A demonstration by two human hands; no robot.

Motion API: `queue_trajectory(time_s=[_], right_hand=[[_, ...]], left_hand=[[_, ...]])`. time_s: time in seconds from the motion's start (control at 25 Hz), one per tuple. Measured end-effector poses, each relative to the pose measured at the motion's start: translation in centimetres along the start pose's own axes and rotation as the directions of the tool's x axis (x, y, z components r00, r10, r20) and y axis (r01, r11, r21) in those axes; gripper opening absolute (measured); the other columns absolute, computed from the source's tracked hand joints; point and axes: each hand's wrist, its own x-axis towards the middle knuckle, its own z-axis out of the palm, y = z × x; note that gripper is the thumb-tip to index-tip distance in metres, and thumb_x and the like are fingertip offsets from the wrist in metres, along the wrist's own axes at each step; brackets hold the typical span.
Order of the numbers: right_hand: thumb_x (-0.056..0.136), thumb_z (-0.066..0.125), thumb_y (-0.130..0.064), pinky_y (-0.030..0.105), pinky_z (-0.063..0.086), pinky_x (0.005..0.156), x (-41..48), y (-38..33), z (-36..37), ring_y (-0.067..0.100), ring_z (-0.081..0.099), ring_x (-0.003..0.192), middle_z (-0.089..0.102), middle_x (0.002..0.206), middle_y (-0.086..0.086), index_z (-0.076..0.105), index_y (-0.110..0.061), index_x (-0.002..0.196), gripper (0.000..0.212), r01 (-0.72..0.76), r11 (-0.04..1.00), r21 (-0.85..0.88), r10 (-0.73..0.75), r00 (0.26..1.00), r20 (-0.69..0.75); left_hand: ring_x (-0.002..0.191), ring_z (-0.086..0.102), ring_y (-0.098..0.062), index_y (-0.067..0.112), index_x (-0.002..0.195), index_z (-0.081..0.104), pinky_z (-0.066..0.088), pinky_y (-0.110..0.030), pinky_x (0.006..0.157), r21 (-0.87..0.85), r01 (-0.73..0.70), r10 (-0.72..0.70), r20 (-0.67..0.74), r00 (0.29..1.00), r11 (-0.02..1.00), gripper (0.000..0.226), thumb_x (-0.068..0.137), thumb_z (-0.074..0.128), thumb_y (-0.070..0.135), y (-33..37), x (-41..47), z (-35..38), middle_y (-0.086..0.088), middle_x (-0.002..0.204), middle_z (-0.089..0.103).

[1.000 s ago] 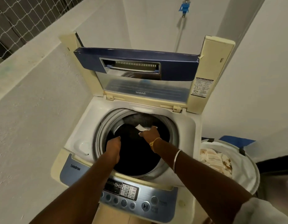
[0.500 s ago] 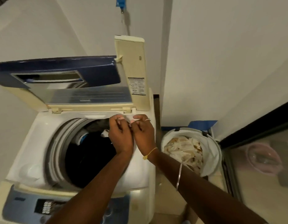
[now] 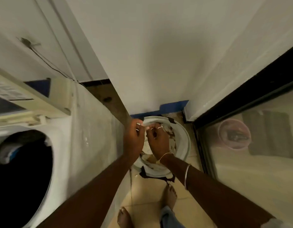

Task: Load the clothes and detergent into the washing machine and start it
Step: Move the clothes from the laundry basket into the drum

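The left hand (image 3: pixel 133 139) and right hand (image 3: pixel 158 142) curl their fingers, tips meeting to pinch a pale scrap (image 3: pixel 143 125), too small to identify, just above the lined bin (image 3: pixel 186 140). The washing machine (image 3: pixel 86 129), with dark clothes (image 3: pixel 24 178) inside, stands well left of the fingers.

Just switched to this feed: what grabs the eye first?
The left hand and right hand meet with curled fingers over the round white bin of crumpled pale stuff on the floor, centre frame. At the left edge gapes the dark open drum of the white top-loading washing machine.
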Motion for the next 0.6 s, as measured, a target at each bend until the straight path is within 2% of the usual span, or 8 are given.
queue_trajectory(time_s=[0.08,0.16,0.24,0.28,0.36,0.44,0.52,0.6], right_hand=[[0.096,0.055,-0.032,0.031,0.055,0.071,2.3,5.4,0.4,0.009,0.063,0.070,0.065,0.073,-0.005,0.061,-0.021,0.094,0.012,-0.031,0.997,-0.064,0.035,0.998,0.056],[0.096,0.056,-0.033,0.029,0.051,0.070,4.1,10.7,1.6,0.011,0.063,0.072,0.066,0.075,-0.006,0.061,-0.022,0.102,0.013,-0.073,0.982,-0.176,0.101,0.983,0.152],[0.094,0.058,-0.034,0.030,0.048,0.080,6.3,16.8,3.6,0.017,0.066,0.090,0.071,0.091,0.000,0.059,-0.020,0.116,0.026,-0.097,0.933,-0.346,0.191,0.949,0.251],[0.093,0.060,-0.034,0.032,0.046,0.091,7.3,19.9,4.8,0.022,0.063,0.106,0.070,0.108,0.005,0.057,-0.017,0.125,0.036,-0.092,0.903,-0.419,0.232,0.927,0.295],[0.092,0.061,-0.039,0.039,0.034,0.111,9.2,25.6,7.1,0.029,0.045,0.133,0.050,0.143,0.013,0.039,-0.014,0.146,0.064,-0.048,0.827,-0.559,0.310,0.870,0.383],[0.086,0.065,-0.051,0.050,0.022,0.118,10.8,30.0,9.4,0.038,0.021,0.146,0.018,0.160,0.017,0.011,-0.024,0.156,0.093,0.012,0.742,-0.671,0.368,0.828,0.422],[0.078,0.073,-0.055,0.060,0.018,0.116,12.3,33.2,11.2,0.048,0.001,0.147,-0.013,0.162,0.016,-0.010,-0.037,0.154,0.113,-0.045,0.709,-0.704,0.438,0.810,0.390],[0.076,0.077,-0.050,0.064,0.022,0.113,13.4,35.1,12.6,0.052,-0.002,0.145,-0.022,0.160,0.019,-0.015,-0.040,0.152,0.120,-0.081,0.662,-0.745,0.472,0.817,0.331]], left_hand=[[0.084,0.064,-0.004,0.022,0.105,0.059,0.058,-0.028,0.082,0.003,0.112,-0.112,0.079,0.990,0.994,0.011,0.101,0.052,0.029,-4.2,0.3,4.5,0.007,0.096,0.066],[0.091,0.067,-0.008,0.022,0.112,0.059,0.058,-0.035,0.087,-0.013,0.218,-0.214,0.143,0.966,0.976,0.017,0.102,0.050,0.032,-8.1,0.2,7.8,0.006,0.104,0.068],[0.094,0.067,-0.010,0.023,0.116,0.058,0.058,-0.038,0.087,-0.036,0.333,-0.320,0.188,0.928,0.942,0.018,0.103,0.047,0.030,-11.6,0.0,10.6,0.004,0.107,0.067],[0.095,0.066,-0.011,0.024,0.117,0.057,0.058,-0.038,0.088,-0.047,0.383,-0.367,0.204,0.908,0.922,0.019,0.103,0.046,0.030,-13.1,0.0,11.7,0.003,0.108,0.066],[0.101,0.062,-0.014,0.024,0.119,0.054,0.054,-0.035,0.091,-0.052,0.455,-0.432,0.238,0.870,0.889,0.021,0.104,0.042,0.033,-16.1,-0.2,13.6,0.002,0.113,0.063],[0.109,0.056,-0.014,0.034,0.117,0.049,0.047,-0.033,0.097,-0.086,0.516,-0.479,0.267,0.836,0.853,0.015,0.105,0.040,0.035,-19.6,-0.3,15.3,0.006,0.117,0.057],[0.110,0.054,-0.011,0.039,0.113,0.047,0.045,-0.032,0.098,-0.094,0.533,-0.495,0.268,0.827,0.841,0.012,0.105,0.039,0.036,-22.5,-0.4,16.7,0.011,0.114,0.055],[0.109,0.055,-0.011,0.034,0.114,0.051,0.046,-0.033,0.099,-0.085,0.520,-0.483,0.269,0.833,0.850,0.014,0.104,0.040,0.035,-24.6,-0.4,17.6,0.010,0.115,0.057]])
